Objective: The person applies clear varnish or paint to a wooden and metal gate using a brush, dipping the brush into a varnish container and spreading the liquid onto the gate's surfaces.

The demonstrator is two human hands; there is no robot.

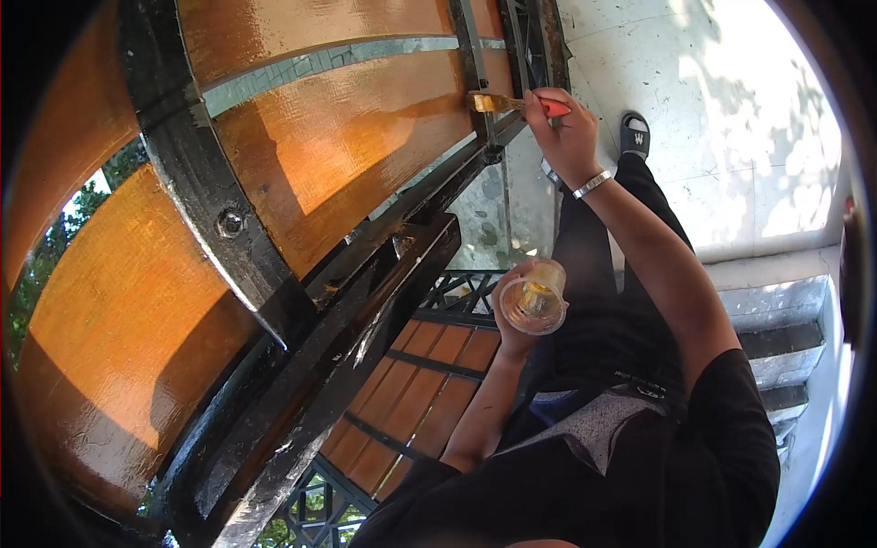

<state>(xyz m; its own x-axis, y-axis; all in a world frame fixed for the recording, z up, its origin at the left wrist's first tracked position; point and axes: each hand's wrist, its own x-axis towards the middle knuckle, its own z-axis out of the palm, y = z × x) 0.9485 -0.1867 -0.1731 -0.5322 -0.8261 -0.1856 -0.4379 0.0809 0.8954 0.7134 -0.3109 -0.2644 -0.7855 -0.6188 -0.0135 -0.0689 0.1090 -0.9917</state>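
My right hand [568, 137] is closed around the red handle of a paintbrush [493, 103]. The brush's bristles look amber and wet, and they overlap the right end of an orange-brown wooden panel [356, 137], beside a black metal upright. Lower down, my left hand [513, 306] grips a clear plastic cup [537, 301], tilted so that its mouth faces the camera. Some yellowish liquid shows inside the cup. Glossy wet-looking patches and shadows lie across the panel.
A black metal frame [219, 183] with a bolt holds several curved wooden panels on the left. Below is a slatted wooden surface [438, 402] in black metal. Pale floor tiles [722, 137] lie at the upper right, concrete steps [781, 356] at the right.
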